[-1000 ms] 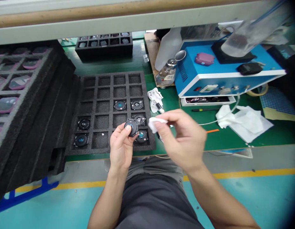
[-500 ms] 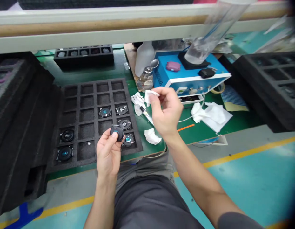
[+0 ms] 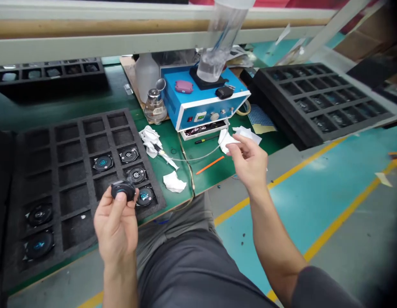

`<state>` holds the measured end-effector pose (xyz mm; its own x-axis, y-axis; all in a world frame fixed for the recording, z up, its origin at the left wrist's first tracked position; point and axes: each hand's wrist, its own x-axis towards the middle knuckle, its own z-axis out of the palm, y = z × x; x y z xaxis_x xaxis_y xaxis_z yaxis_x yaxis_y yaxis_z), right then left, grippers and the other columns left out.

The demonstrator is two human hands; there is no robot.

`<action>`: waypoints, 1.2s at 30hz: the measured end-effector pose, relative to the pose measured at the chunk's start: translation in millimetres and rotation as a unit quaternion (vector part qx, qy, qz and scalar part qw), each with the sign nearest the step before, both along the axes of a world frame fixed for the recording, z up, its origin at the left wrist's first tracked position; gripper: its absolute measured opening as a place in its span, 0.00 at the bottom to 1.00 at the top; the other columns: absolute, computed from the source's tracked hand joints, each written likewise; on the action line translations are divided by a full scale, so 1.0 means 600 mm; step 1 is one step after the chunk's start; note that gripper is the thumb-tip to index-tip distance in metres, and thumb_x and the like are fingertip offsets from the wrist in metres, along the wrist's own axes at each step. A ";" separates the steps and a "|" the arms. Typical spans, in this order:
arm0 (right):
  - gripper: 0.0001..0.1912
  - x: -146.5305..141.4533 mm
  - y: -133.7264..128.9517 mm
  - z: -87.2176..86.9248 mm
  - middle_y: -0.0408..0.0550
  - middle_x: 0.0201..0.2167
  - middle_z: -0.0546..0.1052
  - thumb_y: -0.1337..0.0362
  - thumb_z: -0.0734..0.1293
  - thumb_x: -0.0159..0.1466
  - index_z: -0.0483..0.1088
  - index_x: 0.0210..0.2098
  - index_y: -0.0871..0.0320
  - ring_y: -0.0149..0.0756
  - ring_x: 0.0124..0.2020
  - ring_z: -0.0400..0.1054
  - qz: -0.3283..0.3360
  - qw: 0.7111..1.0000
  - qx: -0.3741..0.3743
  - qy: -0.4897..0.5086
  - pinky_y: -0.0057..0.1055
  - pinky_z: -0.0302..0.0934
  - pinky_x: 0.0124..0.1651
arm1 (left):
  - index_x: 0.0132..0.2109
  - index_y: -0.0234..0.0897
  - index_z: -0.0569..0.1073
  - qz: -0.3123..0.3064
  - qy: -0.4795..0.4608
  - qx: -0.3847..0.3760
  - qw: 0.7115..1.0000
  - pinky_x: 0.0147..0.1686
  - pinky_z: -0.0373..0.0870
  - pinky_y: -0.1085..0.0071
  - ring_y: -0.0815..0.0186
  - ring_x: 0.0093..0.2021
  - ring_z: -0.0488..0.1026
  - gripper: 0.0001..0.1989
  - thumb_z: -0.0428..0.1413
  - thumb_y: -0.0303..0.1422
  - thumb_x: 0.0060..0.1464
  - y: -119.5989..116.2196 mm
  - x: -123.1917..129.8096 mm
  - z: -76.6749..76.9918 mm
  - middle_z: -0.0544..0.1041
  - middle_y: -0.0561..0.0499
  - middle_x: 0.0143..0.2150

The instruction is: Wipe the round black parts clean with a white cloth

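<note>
My left hand holds a round black watch body between thumb and fingers, tilted, above the near right part of a black foam tray. Several similar round watch bodies lie in the tray's compartments, one of them a watch body with a blue-marked centre. My right hand is over the bench edge with thumb and forefinger apart. Its fingertips are at a crumpled white tissue, and whether they touch it is hard to see. A white paper sheet lies behind these fingers.
A blue machine carries a clear cylinder. Left of it stand a glass dispenser bottle and a white bottle. Tissues, a syringe and an orange stick lie in front. Stacked foam trays stand at right.
My right hand has moved right, away from the syringe, and the white wipe pinched in it before no longer shows between its fingers. My left hand still holds the watch body. The view has swung right.
</note>
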<state>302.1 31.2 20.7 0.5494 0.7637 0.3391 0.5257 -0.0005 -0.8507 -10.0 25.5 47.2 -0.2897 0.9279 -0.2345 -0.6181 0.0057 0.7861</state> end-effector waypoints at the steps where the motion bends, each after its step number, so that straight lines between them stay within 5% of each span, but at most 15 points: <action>1: 0.17 0.018 -0.008 -0.006 0.50 0.38 0.83 0.53 0.70 0.65 0.77 0.50 0.55 0.41 0.36 0.77 0.003 0.999 -0.031 -0.015 0.40 0.70 0.40 | 0.39 0.34 0.80 -0.004 -0.004 0.004 1.000 0.43 0.83 0.70 0.70 0.37 0.80 0.16 0.74 0.28 0.42 0.001 -0.001 0.000 0.82 0.54 0.36; 5: 0.11 0.037 -0.027 -0.022 0.51 0.39 0.82 0.58 0.70 0.65 0.80 0.43 0.55 0.43 0.38 0.75 0.106 0.978 -0.129 -0.123 0.39 0.68 0.40 | 0.37 0.36 0.81 -0.029 -0.060 -0.009 0.998 0.46 0.85 0.63 0.65 0.38 0.82 0.13 0.73 0.30 0.43 0.004 -0.002 0.007 0.84 0.55 0.35; 10: 0.08 0.007 -0.016 -0.028 0.52 0.40 0.78 0.61 0.67 0.69 0.78 0.42 0.55 0.46 0.45 0.70 0.272 0.911 -0.169 -0.258 0.42 0.64 0.48 | 0.36 0.38 0.81 -0.077 -0.117 -0.036 0.990 0.50 0.83 0.51 0.62 0.40 0.83 0.08 0.70 0.27 0.46 -0.001 0.006 0.017 0.85 0.55 0.35; 14: 0.11 -0.010 0.005 -0.027 0.52 0.36 0.76 0.64 0.61 0.72 0.74 0.37 0.57 0.45 0.40 0.66 0.313 0.866 -0.209 -0.329 0.41 0.60 0.45 | 0.38 0.38 0.81 -0.082 -0.101 -0.019 0.991 0.54 0.81 0.51 0.64 0.40 0.82 0.07 0.68 0.27 0.49 -0.002 0.006 0.017 0.84 0.54 0.35; 19: 0.12 -0.021 0.004 -0.020 0.55 0.39 0.76 0.66 0.58 0.73 0.73 0.39 0.59 0.48 0.41 0.63 0.289 0.826 -0.254 -0.412 0.41 0.56 0.42 | 0.38 0.39 0.80 -0.071 -0.057 0.018 0.996 0.58 0.78 0.55 0.67 0.41 0.81 0.09 0.68 0.27 0.48 0.008 0.009 0.010 0.83 0.54 0.36; 29: 0.13 -0.029 -0.010 -0.042 0.56 0.35 0.74 0.63 0.58 0.73 0.71 0.37 0.58 0.47 0.38 0.63 0.229 0.856 -0.194 -0.421 0.40 0.55 0.39 | 0.41 0.39 0.79 -0.033 0.077 0.042 0.996 0.47 0.78 0.66 0.65 0.41 0.79 0.18 0.74 0.31 0.42 0.010 0.032 -0.021 0.81 0.51 0.39; 36: 0.06 -0.045 -0.044 0.000 0.48 0.33 0.78 0.65 0.59 0.73 0.68 0.42 0.54 0.39 0.31 0.69 0.254 0.899 -0.142 -0.328 0.34 0.59 0.33 | 0.40 0.38 0.81 -0.036 0.094 0.036 0.994 0.43 0.75 0.73 0.69 0.38 0.77 0.17 0.73 0.29 0.41 0.007 0.035 -0.021 0.80 0.51 0.38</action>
<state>274.9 5.0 20.5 -0.1414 0.9664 0.2144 0.9079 0.2130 -0.3611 11.1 29.5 34.6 -0.2539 0.9603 -0.1158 -0.4607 -0.0148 0.8874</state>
